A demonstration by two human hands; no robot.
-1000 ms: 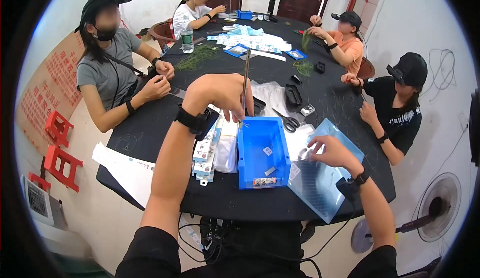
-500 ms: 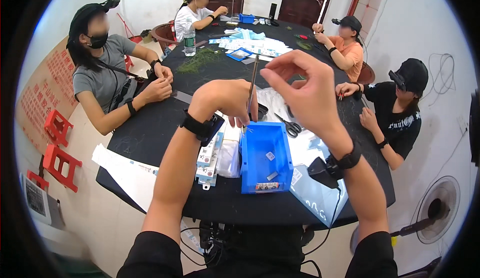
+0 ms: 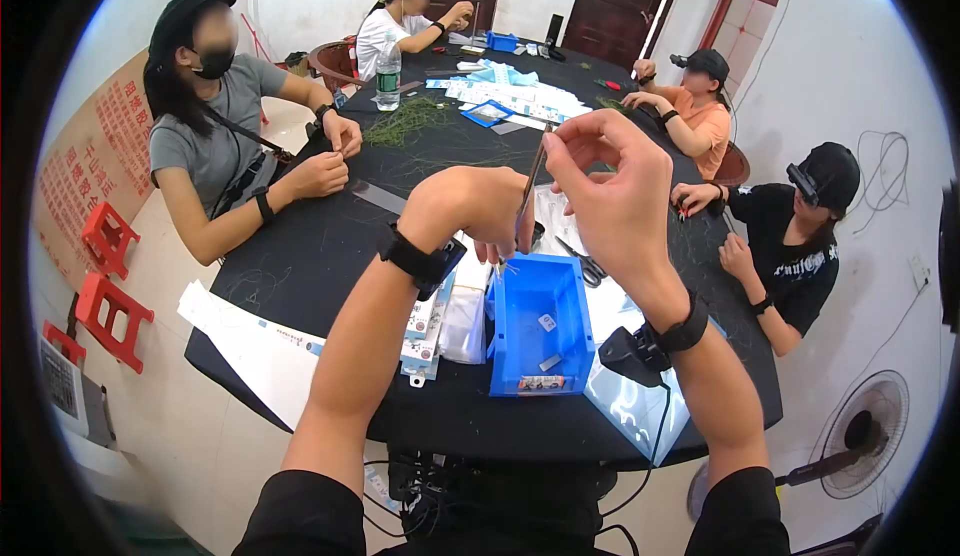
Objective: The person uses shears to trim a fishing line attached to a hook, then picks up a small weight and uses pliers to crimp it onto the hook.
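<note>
My left hand is closed around a thin metal strip, which stands tilted and almost edge-on above the table. Fine pale strands poke out below those fingers. Beside the strip's upper end, my right hand has thumb and forefinger pinched together; whatever lies between them is too small to make out. Below both hands sits a blue plastic bin with a few small pieces inside. Black-handled scissors lie right of the bin, partly behind my right hand.
Small printed packets and clear plastic bags lie left of the bin. White sheets overhang the table's left edge. A bottle stands near green tangled line. Several co-workers sit around the black-covered table. A fan stands at right.
Both hands have shifted slightly right in the picture, with the strip tilting more to the right. My right thumb and forefinger have closed together near its top end.
</note>
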